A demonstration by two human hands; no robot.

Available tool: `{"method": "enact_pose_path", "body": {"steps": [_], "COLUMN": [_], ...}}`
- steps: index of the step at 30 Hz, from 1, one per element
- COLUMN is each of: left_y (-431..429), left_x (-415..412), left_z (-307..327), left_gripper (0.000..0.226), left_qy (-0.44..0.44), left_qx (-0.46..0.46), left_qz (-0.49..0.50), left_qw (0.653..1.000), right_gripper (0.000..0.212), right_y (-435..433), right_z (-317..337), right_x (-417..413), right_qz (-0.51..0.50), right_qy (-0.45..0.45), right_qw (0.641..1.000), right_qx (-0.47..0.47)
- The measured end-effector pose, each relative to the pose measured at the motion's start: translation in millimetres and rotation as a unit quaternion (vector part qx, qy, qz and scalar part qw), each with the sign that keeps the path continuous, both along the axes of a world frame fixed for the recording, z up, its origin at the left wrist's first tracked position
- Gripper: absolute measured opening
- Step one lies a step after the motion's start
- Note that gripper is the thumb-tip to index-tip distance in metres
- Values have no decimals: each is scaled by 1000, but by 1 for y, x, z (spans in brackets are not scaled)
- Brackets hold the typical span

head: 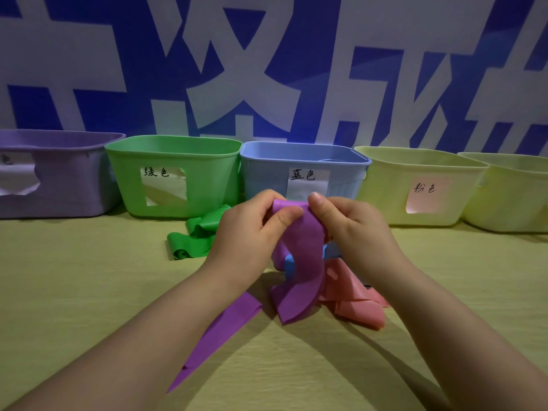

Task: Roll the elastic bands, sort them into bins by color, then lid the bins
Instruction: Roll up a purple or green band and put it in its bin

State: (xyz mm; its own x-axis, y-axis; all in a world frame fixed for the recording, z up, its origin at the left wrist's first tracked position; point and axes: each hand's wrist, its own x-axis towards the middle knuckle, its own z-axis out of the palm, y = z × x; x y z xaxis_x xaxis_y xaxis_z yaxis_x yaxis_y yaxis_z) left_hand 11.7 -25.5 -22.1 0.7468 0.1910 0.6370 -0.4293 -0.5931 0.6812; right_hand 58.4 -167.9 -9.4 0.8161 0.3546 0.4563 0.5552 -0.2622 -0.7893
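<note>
Tablecloth (89, 292) yellow-green; blue-and-white lettered wall (296, 69). Your left hand (246, 232) and right hand (353, 226) pinch purple band (302, 262). Blue band (290, 266) mostly hidden beneath; purple bin (59, 188) cropped.

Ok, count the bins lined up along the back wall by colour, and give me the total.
Purple bin: 1
Green bin: 1
Blue bin: 1
Yellow bins: 2, the labelled yellow bin and the far-right yellow bin
Total: 5 bins
</note>
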Motion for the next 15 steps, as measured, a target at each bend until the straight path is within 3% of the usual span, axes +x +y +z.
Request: {"method": "enact_pose_path", "body": {"steps": [5, 8, 11, 15], "left_y": [2, 2, 0, -1], "left_x": [5, 6, 6, 7], "left_z": [-2, -3, -3, -4], "left_gripper": [44, 46, 54, 28], "left_qy": [9, 23, 47, 77], "left_qx": [-23, -37, -73, -96], "left_qz": [19, 10, -38, -63], "left_qw": [1000, 999, 996, 990], "right_gripper": [43, 13, 12, 13], "right_y": [0, 1, 1, 0], "right_z": [-3, -3, -2, 0], "right_x": [0, 0, 2, 2], "right_qz": [63, 43, 31, 6], "right_qy": [19, -14, -24, -36], "right_qw": [996, 998, 999, 999], "right_qx": [52, 38, 25, 0]}}
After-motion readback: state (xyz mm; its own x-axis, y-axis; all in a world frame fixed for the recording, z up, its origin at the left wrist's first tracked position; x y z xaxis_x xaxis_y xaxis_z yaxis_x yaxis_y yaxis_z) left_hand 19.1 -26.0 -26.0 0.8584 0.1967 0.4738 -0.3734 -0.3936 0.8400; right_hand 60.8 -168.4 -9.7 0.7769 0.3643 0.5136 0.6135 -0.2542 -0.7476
